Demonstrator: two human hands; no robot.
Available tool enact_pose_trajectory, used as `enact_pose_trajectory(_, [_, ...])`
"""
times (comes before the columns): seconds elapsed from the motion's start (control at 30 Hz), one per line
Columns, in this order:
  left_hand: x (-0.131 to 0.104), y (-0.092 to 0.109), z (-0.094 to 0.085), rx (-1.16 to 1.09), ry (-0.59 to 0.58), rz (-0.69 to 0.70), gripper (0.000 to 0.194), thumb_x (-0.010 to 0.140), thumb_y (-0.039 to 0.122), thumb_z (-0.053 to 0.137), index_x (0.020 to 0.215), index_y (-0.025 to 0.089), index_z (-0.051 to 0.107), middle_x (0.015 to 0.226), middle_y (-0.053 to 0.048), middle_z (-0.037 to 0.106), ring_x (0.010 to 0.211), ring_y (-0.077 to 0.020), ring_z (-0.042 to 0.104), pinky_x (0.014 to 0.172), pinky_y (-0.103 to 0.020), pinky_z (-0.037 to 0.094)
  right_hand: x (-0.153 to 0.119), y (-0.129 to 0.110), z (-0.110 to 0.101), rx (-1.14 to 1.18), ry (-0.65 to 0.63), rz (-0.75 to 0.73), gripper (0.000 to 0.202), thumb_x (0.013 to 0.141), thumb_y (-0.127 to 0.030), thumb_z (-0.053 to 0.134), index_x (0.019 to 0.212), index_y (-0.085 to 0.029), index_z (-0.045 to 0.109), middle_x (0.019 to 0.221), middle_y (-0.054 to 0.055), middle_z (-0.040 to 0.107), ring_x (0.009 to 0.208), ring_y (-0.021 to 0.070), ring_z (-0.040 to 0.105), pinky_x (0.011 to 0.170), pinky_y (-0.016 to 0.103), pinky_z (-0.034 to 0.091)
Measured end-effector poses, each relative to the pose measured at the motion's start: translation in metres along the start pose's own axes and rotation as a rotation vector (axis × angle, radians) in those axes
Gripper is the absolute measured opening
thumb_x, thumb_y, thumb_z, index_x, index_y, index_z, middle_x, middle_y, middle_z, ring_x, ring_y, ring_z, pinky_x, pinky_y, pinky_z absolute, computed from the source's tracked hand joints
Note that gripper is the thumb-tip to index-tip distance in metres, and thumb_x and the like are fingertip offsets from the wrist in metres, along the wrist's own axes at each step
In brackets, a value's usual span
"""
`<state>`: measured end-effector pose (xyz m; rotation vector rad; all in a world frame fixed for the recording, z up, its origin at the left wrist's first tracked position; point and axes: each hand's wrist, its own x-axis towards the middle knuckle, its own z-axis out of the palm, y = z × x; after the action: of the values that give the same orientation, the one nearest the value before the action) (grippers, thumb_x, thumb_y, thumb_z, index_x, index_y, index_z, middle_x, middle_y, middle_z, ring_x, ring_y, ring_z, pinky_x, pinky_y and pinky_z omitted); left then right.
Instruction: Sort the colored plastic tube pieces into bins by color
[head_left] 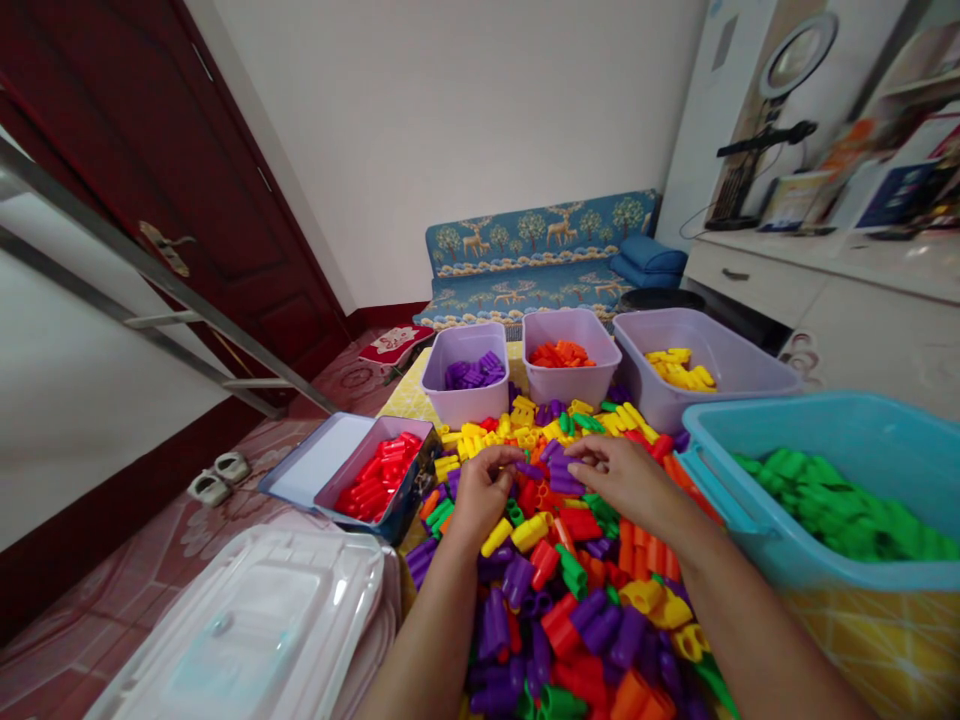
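Observation:
A pile of mixed purple, red, yellow, green and orange plastic pieces [559,610] covers the middle of the table. Over its middle, my left hand [487,488] has its thumb and fingers closed on a purple piece [530,469]. Just to the right, my right hand [619,475] reaches in from the right, fingertips at some purple pieces [561,472]; whether it grips one is unclear. Behind the pile stand lilac bins with purple [450,397], orange [570,380] and yellow pieces [660,395]. Red pieces [381,478] fill a tin at the left.
A turquoise bin [750,540] with green pieces stands at the right. White lids [300,600] are stacked at the near left. The tin's lid [322,455] lies open leftward. Beyond the table is a blue patterned sofa [525,250]; a metal ladder [172,285] leans at the left.

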<state>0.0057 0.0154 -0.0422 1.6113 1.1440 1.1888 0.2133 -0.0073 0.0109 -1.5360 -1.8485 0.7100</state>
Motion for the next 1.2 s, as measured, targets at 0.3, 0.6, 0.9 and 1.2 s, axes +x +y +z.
enact_pose_trajectory(0.3, [-0.003, 0.016, 0.001, 0.185, -0.016, 0.045, 0.027, 0.072, 0.013, 0.062, 0.096, 0.018, 0.074, 0.088, -0.005, 0.073, 0.077, -0.0187, 0.064, 0.075, -0.030, 0.049, 0.002, 0.009, 0.030, -0.064, 0.032, 0.013, 0.032, 0.081, -0.021, 0.053, 0.111, -0.022, 0.064, 0.083, 0.003, 0.071, 0.070, 0.0172, 0.066, 0.066, 0.027, 0.047])
enact_pose_trajectory(0.6, [0.010, 0.041, -0.008, -0.053, 0.345, 0.066, 0.032, 0.078, 0.025, 0.061, 0.107, 0.016, 0.067, 0.070, -0.002, 0.067, 0.061, -0.0143, 0.063, 0.060, -0.024, 0.051, 0.004, 0.016, 0.034, -0.022, 0.006, 0.019, 0.036, 0.081, -0.022, 0.054, 0.116, -0.019, 0.063, 0.083, 0.004, 0.071, 0.072, 0.0181, 0.066, 0.071, 0.029, 0.048])
enact_pose_trajectory(0.9, [0.072, 0.063, -0.033, -0.237, 0.290, 0.131, 0.075, 0.071, 0.008, 0.063, 0.141, 0.022, 0.040, 0.143, -0.012, 0.047, 0.119, -0.0238, 0.058, 0.098, -0.033, 0.048, 0.004, 0.011, 0.032, -0.059, 0.022, 0.009, 0.035, 0.080, -0.020, 0.055, 0.114, -0.019, 0.065, 0.095, 0.008, 0.072, 0.083, 0.0203, 0.067, 0.074, 0.030, 0.048])
enact_pose_trajectory(1.2, [0.006, 0.052, -0.019, 0.462, 0.025, 0.045, 0.029, 0.080, 0.015, 0.054, 0.102, 0.015, 0.072, 0.094, -0.009, 0.075, 0.084, -0.0198, 0.069, 0.078, -0.030, 0.052, 0.005, 0.016, 0.017, -0.028, 0.025, 0.048, 0.020, 0.079, -0.030, 0.056, 0.086, -0.019, 0.071, 0.071, 0.003, 0.070, 0.067, 0.0180, 0.064, 0.061, 0.026, 0.044])
